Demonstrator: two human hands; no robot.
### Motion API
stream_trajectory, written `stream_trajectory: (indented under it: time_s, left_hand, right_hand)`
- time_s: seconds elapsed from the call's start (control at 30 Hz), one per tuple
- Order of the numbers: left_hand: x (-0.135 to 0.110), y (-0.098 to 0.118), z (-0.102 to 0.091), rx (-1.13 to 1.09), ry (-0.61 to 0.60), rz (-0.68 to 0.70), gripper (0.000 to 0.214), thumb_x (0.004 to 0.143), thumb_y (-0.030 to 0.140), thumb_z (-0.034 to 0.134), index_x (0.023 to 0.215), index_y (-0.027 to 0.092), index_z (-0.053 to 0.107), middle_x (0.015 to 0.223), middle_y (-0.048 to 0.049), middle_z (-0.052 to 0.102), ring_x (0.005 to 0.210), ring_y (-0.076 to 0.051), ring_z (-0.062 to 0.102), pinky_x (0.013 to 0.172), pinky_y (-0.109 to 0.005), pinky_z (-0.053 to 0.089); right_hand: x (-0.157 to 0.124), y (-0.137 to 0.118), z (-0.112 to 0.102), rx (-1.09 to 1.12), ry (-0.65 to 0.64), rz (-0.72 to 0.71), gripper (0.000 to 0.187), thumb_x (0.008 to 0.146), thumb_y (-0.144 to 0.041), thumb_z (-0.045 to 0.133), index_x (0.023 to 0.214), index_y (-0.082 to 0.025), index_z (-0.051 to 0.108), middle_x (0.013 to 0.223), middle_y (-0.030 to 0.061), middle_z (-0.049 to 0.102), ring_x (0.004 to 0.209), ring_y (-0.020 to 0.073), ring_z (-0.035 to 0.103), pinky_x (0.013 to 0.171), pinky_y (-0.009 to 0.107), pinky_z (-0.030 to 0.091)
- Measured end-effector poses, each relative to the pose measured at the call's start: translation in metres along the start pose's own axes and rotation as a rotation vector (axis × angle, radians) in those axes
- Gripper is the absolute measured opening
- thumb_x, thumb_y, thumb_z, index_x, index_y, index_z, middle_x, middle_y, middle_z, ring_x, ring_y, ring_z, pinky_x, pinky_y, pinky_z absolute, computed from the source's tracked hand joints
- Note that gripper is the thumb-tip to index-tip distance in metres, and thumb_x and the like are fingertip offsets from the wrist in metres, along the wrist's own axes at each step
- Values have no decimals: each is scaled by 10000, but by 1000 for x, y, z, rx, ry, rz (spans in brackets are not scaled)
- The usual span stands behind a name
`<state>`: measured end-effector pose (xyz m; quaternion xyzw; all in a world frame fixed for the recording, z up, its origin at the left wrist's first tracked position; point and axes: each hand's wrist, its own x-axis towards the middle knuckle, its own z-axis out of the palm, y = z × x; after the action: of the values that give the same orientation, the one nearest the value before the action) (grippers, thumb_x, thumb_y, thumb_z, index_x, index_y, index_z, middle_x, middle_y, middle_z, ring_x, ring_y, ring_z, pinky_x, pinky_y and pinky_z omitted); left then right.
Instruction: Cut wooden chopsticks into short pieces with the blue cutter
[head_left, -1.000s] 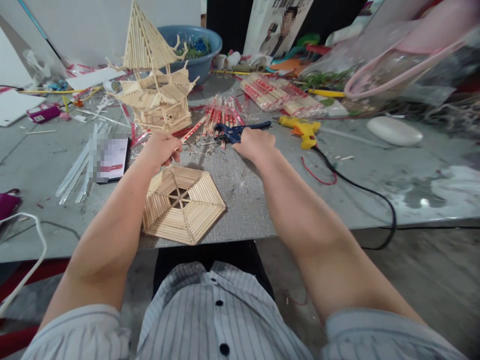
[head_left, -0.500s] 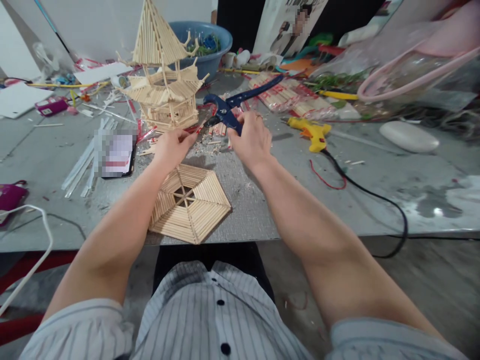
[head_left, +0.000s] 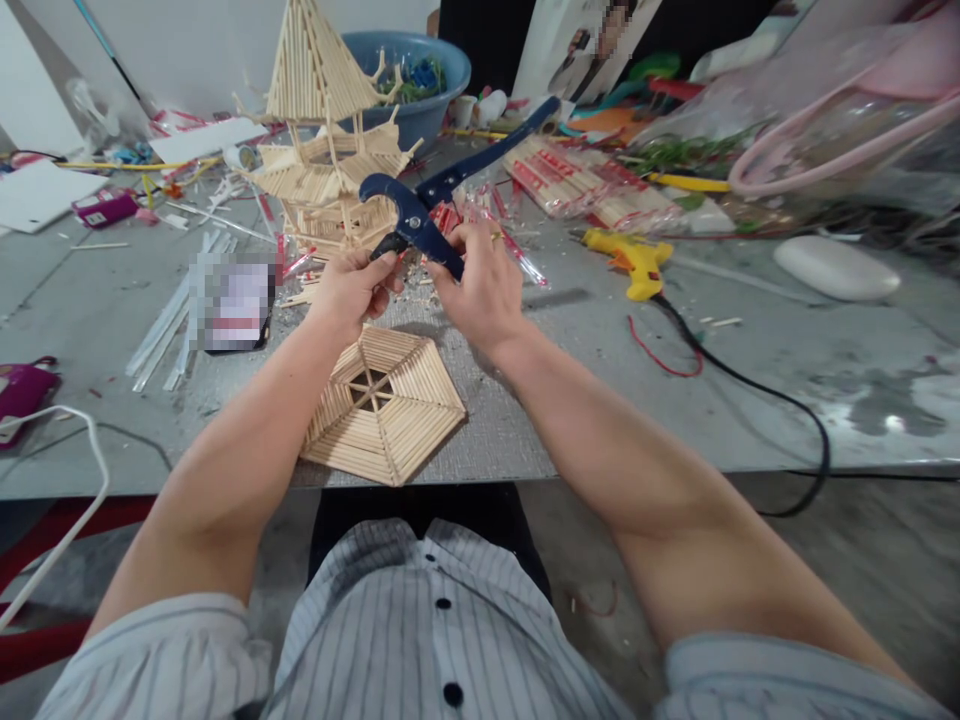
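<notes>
My right hand (head_left: 484, 290) grips the lower handle of a pair of blue cutters (head_left: 420, 205), held up above the table with its upper handle pointing up and to the right. My left hand (head_left: 352, 290) is pinched right at the cutters' jaw; what it holds there is too small to make out. Below both hands a flat hexagonal panel of wooden sticks (head_left: 386, 400) lies near the table's front edge. A tall pagoda model of sticks (head_left: 322, 150) stands just behind the hands.
A yellow glue gun (head_left: 630, 262) with a black cord lies to the right. Packs of sticks (head_left: 577, 185) and a blue basin (head_left: 420, 85) are at the back. A phone (head_left: 232, 300) and loose white strips lie to the left.
My right hand lifted the blue cutters from the table and brought them up toward me. My left hand rose to meet the cutters' jaw.
</notes>
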<state>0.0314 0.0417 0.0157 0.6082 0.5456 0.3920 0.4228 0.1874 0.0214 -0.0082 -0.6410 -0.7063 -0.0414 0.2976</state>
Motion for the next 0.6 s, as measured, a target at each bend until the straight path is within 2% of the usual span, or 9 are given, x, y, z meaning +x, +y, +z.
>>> stream_trajectory:
  time_s: [0.4,0.6]
  left_hand:
    - [3,-4,-4,33,-55,-12,224,919,339,527,1043,186,632,793,-29,712,596,-86,636,566,-214,498]
    - [0,0,-5,-53,-57,-33,337,961,407,427,1070,163,632,806,-49,723,591,-90,646,523,-199,491]
  right_hand:
    - [2,5,2,-19,39,0,353,974,-390,324,1201,-201,518,1184,127,547,1126,262,524,886,378,440]
    - [2,5,2,-5,21,-2,351,968,-384,345,1210,-195,515,1208,130,551,1138,263,514,892,380,437]
